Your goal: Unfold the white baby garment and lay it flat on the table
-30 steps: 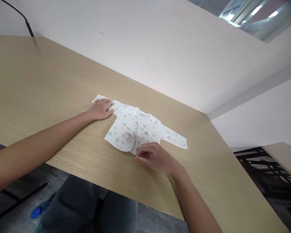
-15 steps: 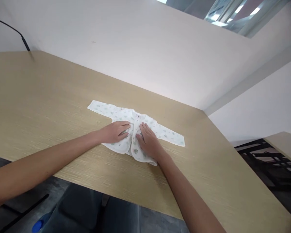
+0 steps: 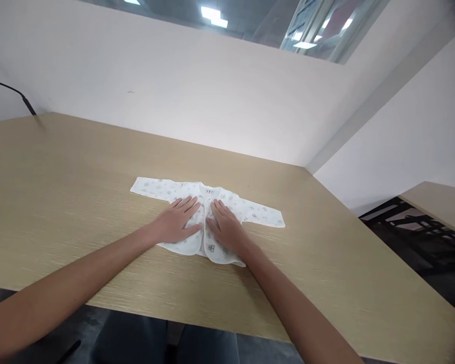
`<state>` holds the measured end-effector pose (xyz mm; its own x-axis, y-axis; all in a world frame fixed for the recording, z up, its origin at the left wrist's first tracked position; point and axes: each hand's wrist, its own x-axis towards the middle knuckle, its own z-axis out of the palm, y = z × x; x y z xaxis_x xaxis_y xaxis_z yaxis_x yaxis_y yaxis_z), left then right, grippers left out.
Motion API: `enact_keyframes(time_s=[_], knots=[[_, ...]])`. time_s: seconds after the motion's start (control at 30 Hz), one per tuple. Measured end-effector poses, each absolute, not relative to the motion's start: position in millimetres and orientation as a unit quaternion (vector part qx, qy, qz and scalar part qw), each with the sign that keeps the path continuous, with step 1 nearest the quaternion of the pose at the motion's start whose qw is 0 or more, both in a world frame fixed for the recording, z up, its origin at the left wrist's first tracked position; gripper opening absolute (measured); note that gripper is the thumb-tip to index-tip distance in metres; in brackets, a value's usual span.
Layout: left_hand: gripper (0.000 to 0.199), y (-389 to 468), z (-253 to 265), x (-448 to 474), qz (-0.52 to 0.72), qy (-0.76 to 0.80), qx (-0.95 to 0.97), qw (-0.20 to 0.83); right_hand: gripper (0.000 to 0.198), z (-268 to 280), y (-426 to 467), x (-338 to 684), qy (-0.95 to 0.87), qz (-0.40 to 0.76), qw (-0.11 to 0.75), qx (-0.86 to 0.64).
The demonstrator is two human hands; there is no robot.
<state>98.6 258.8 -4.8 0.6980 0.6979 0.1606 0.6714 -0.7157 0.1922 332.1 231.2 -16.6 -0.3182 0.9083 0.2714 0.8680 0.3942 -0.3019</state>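
A small white baby shirt point(image 3: 261, 213) with a faint print lies face up on the table, its sleeves spread out to both sides and its front split down the middle. My left hand point(image 3: 175, 221) rests flat on the left front panel, fingers stretched and spread. On the right front panel lies my right hand point(image 3: 227, 227), palm down with its fingers out straight. Both hands touch the cloth without gripping it. Parts of the two panels are hidden beneath them.
The light wooden table point(image 3: 79, 167) meets a white wall point(image 3: 197, 91) at the back. A black cable point(image 3: 26, 101) comes down at the far left. At the right, beyond the table edge, stand a dark metal frame point(image 3: 417, 232) and another wooden top point(image 3: 443, 202).
My left fingers have spread wider and reach further up the left panel. My right hand has shifted slightly on the right panel. The head view has tilted up and turned.
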Motion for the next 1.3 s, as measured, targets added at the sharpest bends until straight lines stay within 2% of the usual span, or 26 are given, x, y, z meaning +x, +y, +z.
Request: enact_keyframes(time_s=[0.2,0.37,0.6,0.7,0.8,0.87,0.97,1.03,1.2,1.3], knots=[[0.08,288.6,-6.2,73.4,0.114,0.442,0.887,0.074,0.064,-11.8,244.1,362.6,-0.761,0.024,0.269,-0.589],[0.08,320.5,-6.0,30.8,0.084,0.538,0.833,0.098,0.071,-21.7,254.4,425.8,-0.721,0.054,0.154,-0.673],[0.079,333.6,-5.3,-7.8,0.082,0.609,0.787,0.054,0.069,-25.4,248.5,483.8,-0.691,0.055,0.131,-0.708],[0.075,330.8,0.2,-4.9,0.11,0.608,0.786,0.029,0.066,-13.4,243.9,473.5,-0.681,0.03,0.199,-0.704],[0.073,323.1,8.4,2.7,0.151,0.588,0.794,0.027,0.062,2.2,239.3,446.7,-0.676,0.027,0.327,-0.66],[0.069,316.5,14.5,8.5,0.202,0.57,0.795,0.037,0.053,9.5,237.8,429.6,-0.658,0.065,0.413,-0.626],[0.053,307.3,22.8,17.7,0.286,0.533,0.793,0.071,0.044,12.8,238.2,415.4,-0.583,0.19,0.514,-0.6],[0.045,303.1,26.8,23.6,0.31,0.5,0.803,0.096,0.047,11.9,238.6,411.8,-0.563,0.241,0.539,-0.579],[0.055,298.2,28.6,33.8,0.3,0.439,0.839,0.114,0.058,11.3,235.3,399.0,-0.581,0.261,0.529,-0.561],[0.055,293.8,27.8,37.8,0.305,0.428,0.84,0.136,0.067,15.8,232.3,387.6,-0.547,0.33,0.569,-0.518]])
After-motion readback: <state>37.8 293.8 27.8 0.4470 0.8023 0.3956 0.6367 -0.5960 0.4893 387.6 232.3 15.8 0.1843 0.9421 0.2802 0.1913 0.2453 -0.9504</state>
